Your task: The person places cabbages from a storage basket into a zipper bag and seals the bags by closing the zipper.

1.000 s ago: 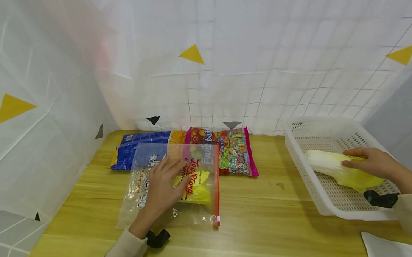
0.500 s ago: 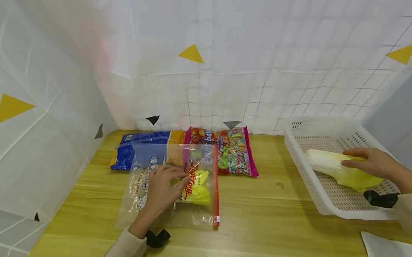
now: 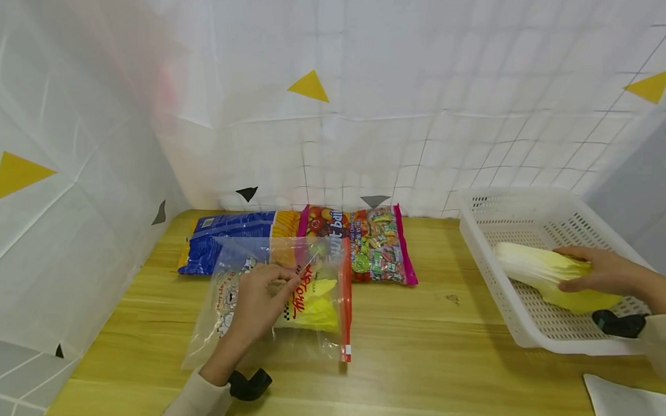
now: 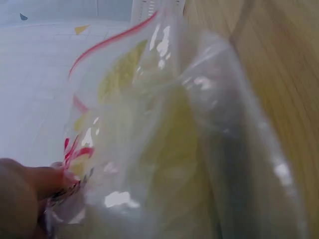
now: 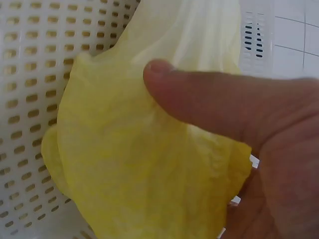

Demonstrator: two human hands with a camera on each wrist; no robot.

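In the head view my left hand point(image 3: 258, 300) pinches the upper layer of a clear zip bag point(image 3: 306, 348) with red and black print and a red zip strip. The pinched film is raised, and in the left wrist view the bag point(image 4: 119, 174) bulges up. Inside the bag lies a yellow leafy thing point(image 3: 318, 308), seen blurred through the plastic. On the right, my right hand point(image 3: 611, 276) grips a napa cabbage point(image 3: 521, 260), white at one end and yellow at the leaves. The thumb presses across the cabbage point(image 5: 139, 139); the other fingers are mostly hidden under it.
The cabbage lies in a white perforated basket point(image 3: 581, 346). Behind the zip bag, a blue and orange package point(image 3: 238, 229) and a pink-edged candy bag point(image 3: 384, 243) lie along the back wall. A pale flat sheet point(image 3: 634, 408) is at the lower right.
My left hand's fingers have closed from spread to a pinch and pulled the bag's film up, shifting it slightly left. My right thumb has moved lower on the cabbage.
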